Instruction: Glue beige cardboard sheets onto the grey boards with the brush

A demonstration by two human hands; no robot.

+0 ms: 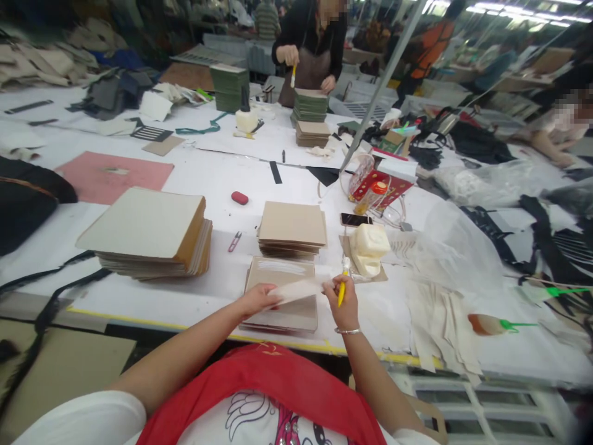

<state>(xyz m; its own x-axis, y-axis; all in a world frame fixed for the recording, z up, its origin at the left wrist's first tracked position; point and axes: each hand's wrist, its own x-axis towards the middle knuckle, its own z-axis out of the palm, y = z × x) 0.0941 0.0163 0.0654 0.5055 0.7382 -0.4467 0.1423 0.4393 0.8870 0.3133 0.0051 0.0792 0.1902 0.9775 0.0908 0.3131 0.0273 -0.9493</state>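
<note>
White worktable (204, 176), crowded workroom (370, 37), left fingers (267, 289) pinching pale strip (299, 290), right fingers (330, 292) gripping strip and yellow brush (341, 293)

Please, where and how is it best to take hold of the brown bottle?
Probably by the rounded body of the brown bottle, from above: it seems to lie on its side, wide part exposed, while the thin green nozzle points right and offers little grip. The right hand is nearer, but holds a brush.

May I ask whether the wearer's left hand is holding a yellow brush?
No, the wearer's right hand holds the yellow brush.
</note>
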